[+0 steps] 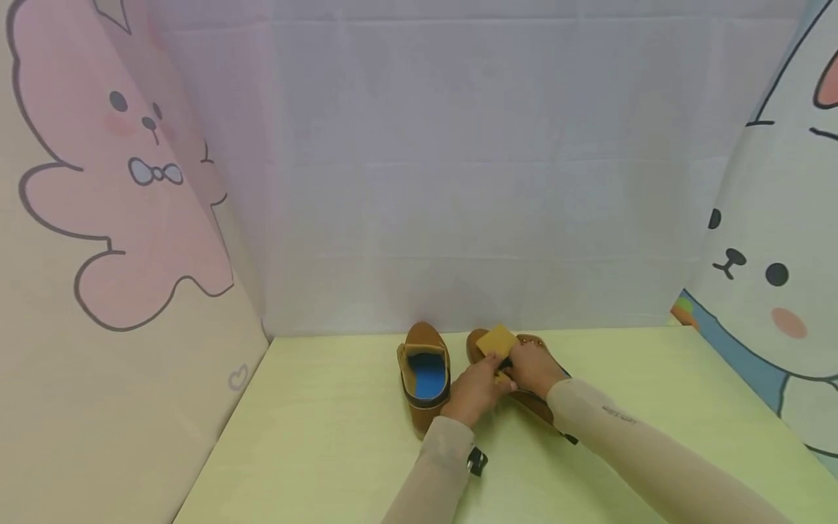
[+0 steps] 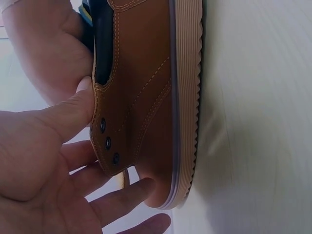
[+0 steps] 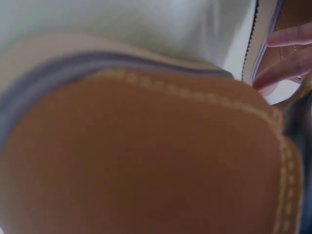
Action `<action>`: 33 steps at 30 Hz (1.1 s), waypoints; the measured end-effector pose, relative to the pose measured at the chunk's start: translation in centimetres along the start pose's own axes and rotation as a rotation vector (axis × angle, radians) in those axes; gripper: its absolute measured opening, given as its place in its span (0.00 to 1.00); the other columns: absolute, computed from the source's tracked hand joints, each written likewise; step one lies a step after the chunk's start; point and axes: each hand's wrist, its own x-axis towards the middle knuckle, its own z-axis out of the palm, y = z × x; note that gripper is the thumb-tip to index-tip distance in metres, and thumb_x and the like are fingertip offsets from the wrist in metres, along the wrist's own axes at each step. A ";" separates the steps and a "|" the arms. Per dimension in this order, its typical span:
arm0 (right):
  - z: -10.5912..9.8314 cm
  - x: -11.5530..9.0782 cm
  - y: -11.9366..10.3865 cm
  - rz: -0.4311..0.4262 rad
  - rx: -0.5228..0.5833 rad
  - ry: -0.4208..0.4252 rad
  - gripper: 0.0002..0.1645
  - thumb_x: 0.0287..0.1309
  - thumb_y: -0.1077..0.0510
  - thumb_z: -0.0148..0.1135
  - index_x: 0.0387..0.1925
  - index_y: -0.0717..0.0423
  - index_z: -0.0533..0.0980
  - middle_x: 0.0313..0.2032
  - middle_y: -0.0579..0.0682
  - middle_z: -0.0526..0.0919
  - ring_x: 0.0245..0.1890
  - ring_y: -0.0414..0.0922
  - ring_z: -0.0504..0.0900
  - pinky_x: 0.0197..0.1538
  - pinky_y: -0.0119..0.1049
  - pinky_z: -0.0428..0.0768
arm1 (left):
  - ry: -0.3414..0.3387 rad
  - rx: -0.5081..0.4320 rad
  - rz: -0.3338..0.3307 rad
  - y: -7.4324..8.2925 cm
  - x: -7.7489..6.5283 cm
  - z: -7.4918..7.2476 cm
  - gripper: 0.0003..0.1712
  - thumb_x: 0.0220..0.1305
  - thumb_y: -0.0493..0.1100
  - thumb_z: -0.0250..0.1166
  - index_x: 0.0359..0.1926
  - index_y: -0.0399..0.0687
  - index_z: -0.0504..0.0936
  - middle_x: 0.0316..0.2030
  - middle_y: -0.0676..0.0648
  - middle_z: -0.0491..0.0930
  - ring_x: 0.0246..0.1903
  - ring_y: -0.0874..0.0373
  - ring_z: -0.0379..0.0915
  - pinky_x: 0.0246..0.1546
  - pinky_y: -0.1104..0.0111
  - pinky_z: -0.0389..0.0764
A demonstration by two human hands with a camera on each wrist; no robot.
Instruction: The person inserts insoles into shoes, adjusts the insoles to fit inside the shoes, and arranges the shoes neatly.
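Note:
In the head view, both hands are at the right one of two brown leather shoes (image 1: 537, 407), whose tan tongue (image 1: 499, 342) stands raised. My left hand (image 1: 474, 391) is at its near left side. The left wrist view shows the thumb on the edge of the eyelet flap (image 2: 124, 131) and fingers behind it, pinching the flap; the other fingers spread toward the toe. No lace shows in its eyelets. My right hand (image 1: 533, 369), fingers bent, grips at the shoe's opening; its fingertips are hidden. Brown leather (image 3: 146, 156) fills the right wrist view.
The other brown shoe (image 1: 425, 338), with a blue insole (image 1: 428, 377), stands close on the left, beside my left wrist. Both shoes are on a pale yellow tabletop (image 1: 327, 437), near its back edge against a white curtain (image 1: 419, 182). Cartoon-printed cloth (image 1: 131, 218) hangs at the sides.

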 end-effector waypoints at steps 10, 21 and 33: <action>0.0 -0.2 0.0 -0.034 -0.005 -0.016 0.10 0.59 0.57 0.60 0.27 0.58 0.71 0.21 0.49 0.73 0.20 0.42 0.71 0.27 0.39 0.71 | 0.003 0.014 -0.001 -0.2 0.1 0.0 0.37 0.57 0.63 0.62 0.66 0.66 0.64 0.66 0.57 0.60 0.58 0.51 0.65 0.49 0.54 0.71; 0.3 -0.3 0.9 -0.108 0.043 -0.008 0.17 0.48 0.61 0.68 0.40 0.60 0.73 0.30 0.53 0.79 0.30 0.47 0.77 0.36 0.45 0.76 | 0.001 -0.021 0.006 -0.2 0.1 0.1 0.37 0.56 0.64 0.61 0.66 0.63 0.65 0.66 0.56 0.60 0.59 0.52 0.64 0.51 0.55 0.70; -1.4 -1.0 0.9 -0.284 0.090 0.017 0.13 0.47 0.68 0.63 0.17 0.48 0.77 0.20 0.40 0.78 0.25 0.38 0.73 0.34 0.40 0.75 | -0.009 -0.010 -0.012 -0.2 0.1 -0.1 0.37 0.56 0.66 0.60 0.66 0.66 0.65 0.66 0.58 0.60 0.57 0.52 0.66 0.47 0.55 0.72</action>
